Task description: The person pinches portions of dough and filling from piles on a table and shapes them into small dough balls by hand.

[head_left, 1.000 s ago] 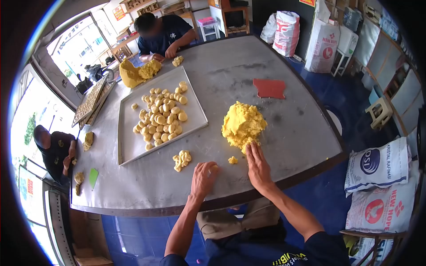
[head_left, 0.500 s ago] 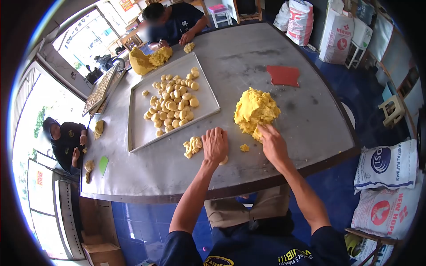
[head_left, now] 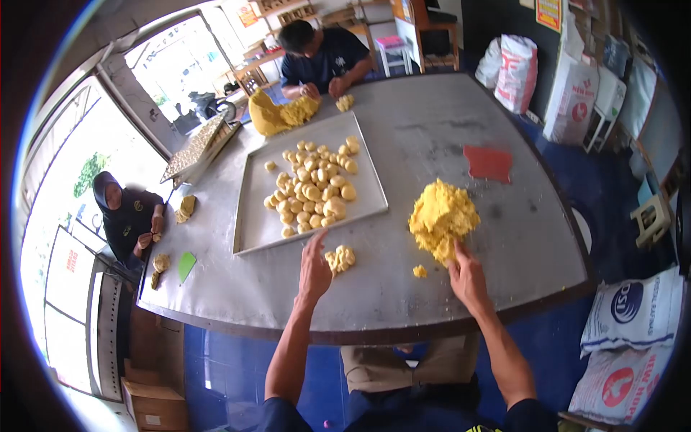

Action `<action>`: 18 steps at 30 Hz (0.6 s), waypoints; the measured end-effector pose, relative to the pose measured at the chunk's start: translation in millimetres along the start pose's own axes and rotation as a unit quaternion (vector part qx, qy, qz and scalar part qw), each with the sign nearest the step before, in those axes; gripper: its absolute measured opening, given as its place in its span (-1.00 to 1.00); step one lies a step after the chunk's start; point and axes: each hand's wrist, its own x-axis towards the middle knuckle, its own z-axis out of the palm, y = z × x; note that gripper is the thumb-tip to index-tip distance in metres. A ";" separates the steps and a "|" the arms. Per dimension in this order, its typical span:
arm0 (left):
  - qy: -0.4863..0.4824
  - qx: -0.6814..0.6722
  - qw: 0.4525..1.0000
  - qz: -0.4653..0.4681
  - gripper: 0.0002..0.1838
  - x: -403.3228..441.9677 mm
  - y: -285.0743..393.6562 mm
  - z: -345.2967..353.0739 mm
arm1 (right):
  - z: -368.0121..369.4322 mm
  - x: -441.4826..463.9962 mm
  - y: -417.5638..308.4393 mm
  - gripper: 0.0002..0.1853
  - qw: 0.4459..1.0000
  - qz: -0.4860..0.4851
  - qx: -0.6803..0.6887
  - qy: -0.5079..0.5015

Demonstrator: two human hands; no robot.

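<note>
My left hand (head_left: 314, 268) is over the tray's front edge with its fingers stretched out and nothing visible in them. Just right of it, a small lumpy heap of pale dough (head_left: 340, 259) lies on the metal table. Inside the shallow tray (head_left: 248, 234) are many round dough balls, a larger-looking ball (head_left: 335, 209) among those near the front. My right hand (head_left: 469, 279) has its fingertips curled against the lower edge of a big crumbly mound of yellow dough (head_left: 443, 216). A small yellow crumb (head_left: 419, 271) sits left of that hand.
A red scraper (head_left: 487, 163) lies beyond the mound; a green scraper (head_left: 187, 266) is at the left. Two people, one at the far side (head_left: 324, 61) and one at the left edge (head_left: 129, 216), handle dough. Sacks (head_left: 633, 309) stand right of the table.
My left hand has moved forward from beside the pale dough to the tray edge, fingers now extended. The ball beside it on the table is gone from there. My right hand stays at the mound.
</note>
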 end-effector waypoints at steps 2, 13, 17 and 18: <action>-0.102 0.081 0.990 0.053 -0.38 -6.8 -45.8 13.6 | 4.4 -5.3 -2.1 -0.23 0.997 -0.041 -0.064 -0.001; -0.015 -0.257 0.917 -0.305 -0.74 -18.4 -76.5 27.0 | -0.3 17.3 16.4 -0.45 0.985 -0.026 -0.148 -0.081; -0.038 -0.123 0.955 -0.268 -0.75 -15.8 -61.1 24.6 | -26.7 26.2 15.0 -0.48 0.981 -0.038 -0.160 -0.101; -0.038 -0.086 0.968 -0.235 -0.74 -16.3 -60.4 24.2 | -23.8 21.8 19.7 -0.46 0.987 -0.023 -0.136 -0.080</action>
